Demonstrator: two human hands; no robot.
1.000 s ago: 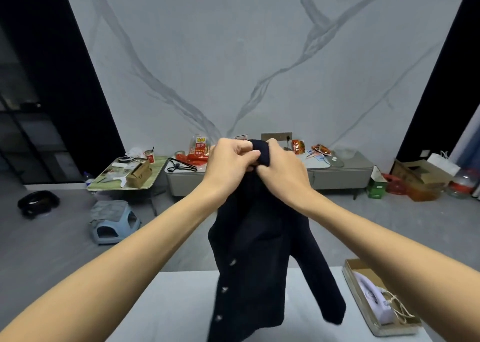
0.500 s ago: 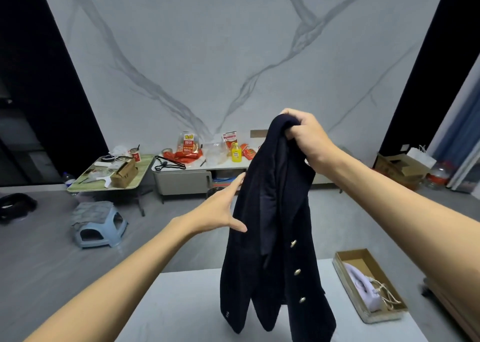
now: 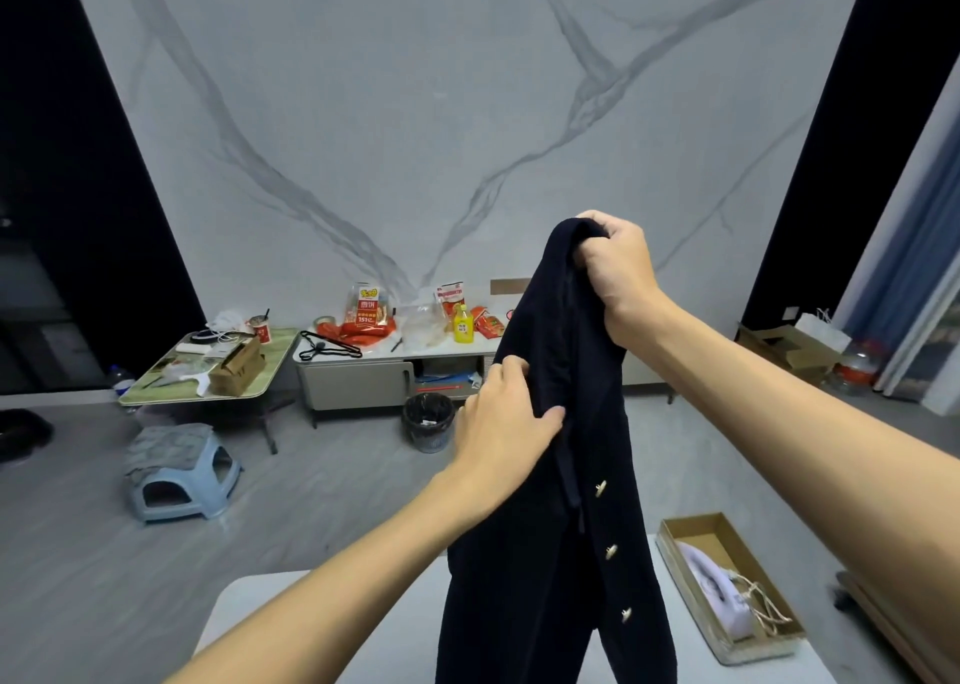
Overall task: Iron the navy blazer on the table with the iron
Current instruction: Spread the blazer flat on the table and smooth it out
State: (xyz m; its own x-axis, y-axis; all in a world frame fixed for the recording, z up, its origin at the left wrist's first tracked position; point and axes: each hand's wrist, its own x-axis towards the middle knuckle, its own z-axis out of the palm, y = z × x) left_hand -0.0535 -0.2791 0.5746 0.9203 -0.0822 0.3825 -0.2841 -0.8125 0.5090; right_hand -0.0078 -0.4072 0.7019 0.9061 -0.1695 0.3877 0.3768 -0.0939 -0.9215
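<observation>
Two hands held the navy blazer (image 3: 550, 527) aloft over the white table (image 3: 363, 626), its lower part hanging in front of the tabletop. The right hand (image 3: 618, 273) clenched the collar end at the top, while the left hand (image 3: 498, 418) pinched a fold of cloth lower down, thumb across the front. By the look of it, the garment was still being sorted out ahead of ironing. The next move called for lowering it and spreading it flat, then reaching for the iron (image 3: 719, 590), which lay untouched in a cardboard box (image 3: 691, 527) at the table's right edge. Half a second earlier the left hand had been spread and empty beside the cloth; it had since closed on it.
</observation>
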